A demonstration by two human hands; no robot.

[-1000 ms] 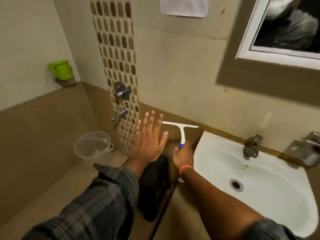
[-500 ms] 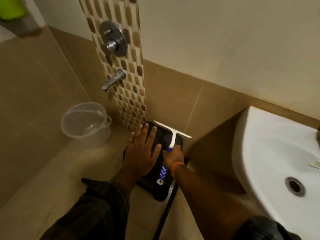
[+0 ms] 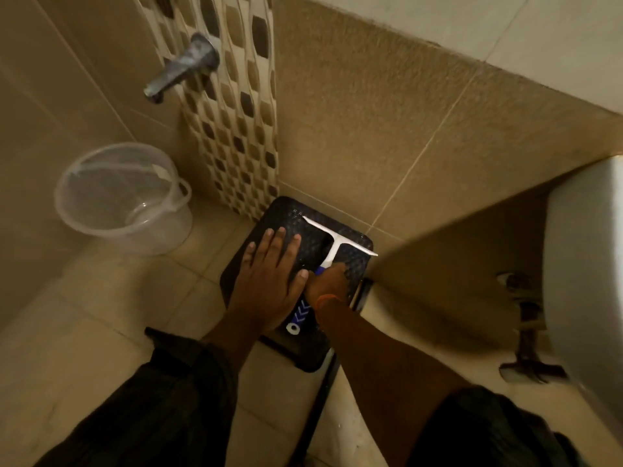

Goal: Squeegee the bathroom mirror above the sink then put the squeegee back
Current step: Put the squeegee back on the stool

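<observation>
The squeegee (image 3: 334, 242) has a white blade and a blue-and-white handle. It lies low over a black stool (image 3: 354, 264) that stands against the tiled wall. My right hand (image 3: 328, 284) is shut on the handle, and the handle's end sticks out behind the wrist. My left hand (image 3: 271, 281) hovers flat over the stool's left half, fingers spread, holding nothing. The mirror is out of view. Only the white sink's (image 3: 583, 264) left side shows at the right edge.
A clear plastic bucket (image 3: 123, 197) stands on the floor at the left. A metal tap (image 3: 182, 67) juts from the mosaic tile strip above it. The sink's drain pipe (image 3: 526, 318) runs down beneath the basin at the right.
My view has tilted down from the wall to the floor. Both hands have dropped from sink height to the black stool, the right one still gripping the squeegee.
</observation>
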